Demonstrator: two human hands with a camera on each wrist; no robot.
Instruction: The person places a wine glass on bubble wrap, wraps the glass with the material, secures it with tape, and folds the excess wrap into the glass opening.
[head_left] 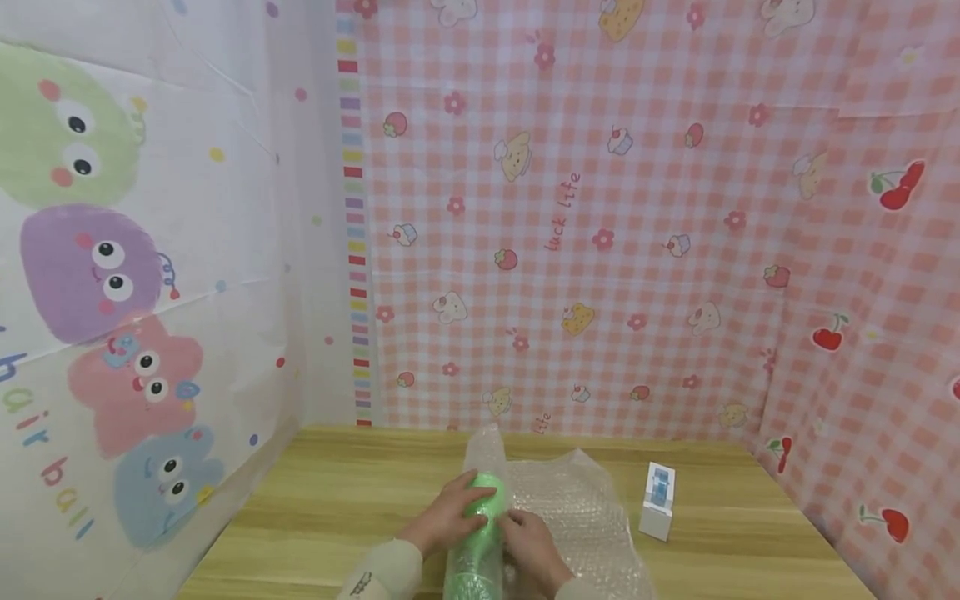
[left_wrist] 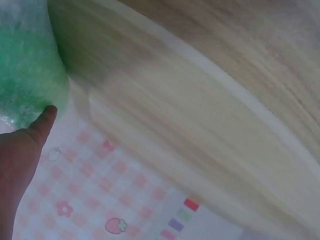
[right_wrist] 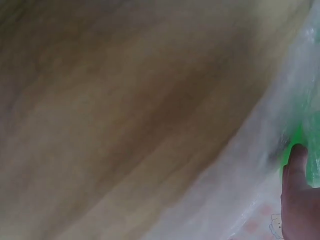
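Note:
A green cylinder-shaped thing (head_left: 476, 585) lies lengthwise in front of me, wrapped in clear bubble wrap (head_left: 566, 508). A loose sheet of the wrap spreads flat to its right, and an end of it sticks out past the far end. My left hand (head_left: 448, 515) rests across the roll from the left with fingers stretched over it. In the left wrist view the thumb (left_wrist: 46, 121) touches the roll's side. At the roll's right side my right hand (head_left: 534, 546) pinches the wrap with bent fingers. The right wrist view shows a finger against the green surface (right_wrist: 313, 145).
A small white box (head_left: 657, 504) with a blue top panel stands on the wooden table (head_left: 720, 550), right of the sheet. Behind the table hangs a pink checked cloth (head_left: 562, 333); a white cloth with cartoon figures (head_left: 247, 333) hangs on the left.

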